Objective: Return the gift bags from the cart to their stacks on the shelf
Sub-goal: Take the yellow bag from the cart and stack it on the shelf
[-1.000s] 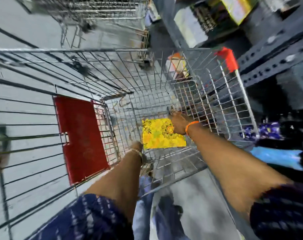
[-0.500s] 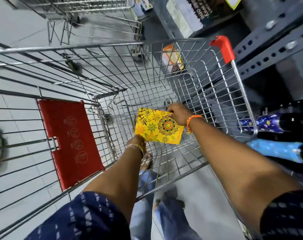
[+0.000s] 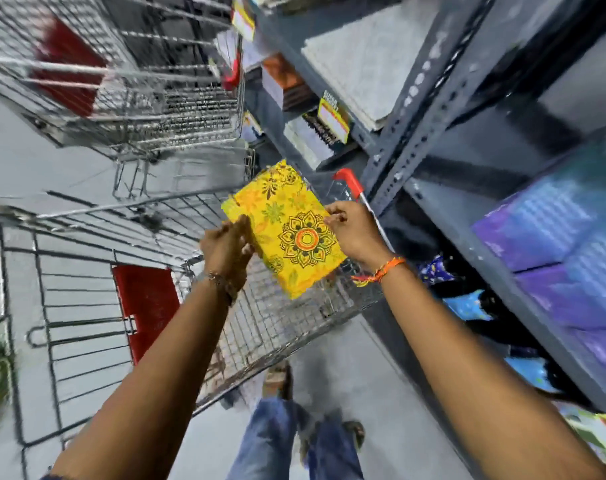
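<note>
We observe the wire cart [image 3: 87,278] at left. Above its basket, the left hand [image 3: 227,249] and right hand [image 3: 355,233] each have their grip clamped on opposite edges of the yellow gift bag [image 3: 291,230], held tilted, beside the grey shelf [image 3: 443,109].

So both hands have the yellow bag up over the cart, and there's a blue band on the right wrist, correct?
Not quite: the band on the right wrist is orange, not blue, as the head view shows. The rest holds: the left hand and right hand both hold the yellow bag up over the cart.
</note>
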`<move>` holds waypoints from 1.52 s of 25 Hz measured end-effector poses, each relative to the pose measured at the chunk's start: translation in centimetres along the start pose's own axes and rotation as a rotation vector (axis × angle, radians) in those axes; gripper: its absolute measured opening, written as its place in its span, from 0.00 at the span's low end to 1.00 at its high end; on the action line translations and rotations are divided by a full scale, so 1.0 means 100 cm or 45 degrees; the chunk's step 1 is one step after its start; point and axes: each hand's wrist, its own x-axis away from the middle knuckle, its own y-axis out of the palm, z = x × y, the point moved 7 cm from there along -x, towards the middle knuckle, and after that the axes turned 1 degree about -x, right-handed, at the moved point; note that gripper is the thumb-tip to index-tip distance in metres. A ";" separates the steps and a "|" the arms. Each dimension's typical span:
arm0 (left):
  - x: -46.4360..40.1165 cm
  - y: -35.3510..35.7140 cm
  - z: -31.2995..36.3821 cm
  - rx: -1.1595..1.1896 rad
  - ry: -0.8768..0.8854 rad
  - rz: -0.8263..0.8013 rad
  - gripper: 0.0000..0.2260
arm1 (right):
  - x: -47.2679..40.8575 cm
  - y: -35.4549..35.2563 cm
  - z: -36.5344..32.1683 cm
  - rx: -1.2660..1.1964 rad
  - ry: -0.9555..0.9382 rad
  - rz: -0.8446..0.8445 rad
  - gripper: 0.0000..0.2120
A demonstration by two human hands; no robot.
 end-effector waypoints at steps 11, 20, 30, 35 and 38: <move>0.222 0.166 0.185 -0.253 0.927 -0.706 0.15 | 0.168 -0.206 -0.163 -0.457 -0.382 0.804 0.08; 0.341 0.349 0.263 -0.670 1.416 -1.265 0.17 | 0.222 -0.381 -0.231 -0.208 -0.403 1.470 0.13; 0.303 0.503 0.252 -1.165 1.310 -1.191 0.17 | 0.196 -0.461 -0.234 0.319 0.080 1.456 0.16; 0.293 0.502 0.236 -1.239 1.183 -1.342 0.21 | 0.192 -0.453 -0.230 0.549 0.217 1.374 0.25; 0.293 0.483 0.242 -1.215 1.164 -1.422 0.25 | 0.201 -0.447 -0.233 0.535 0.148 1.299 0.19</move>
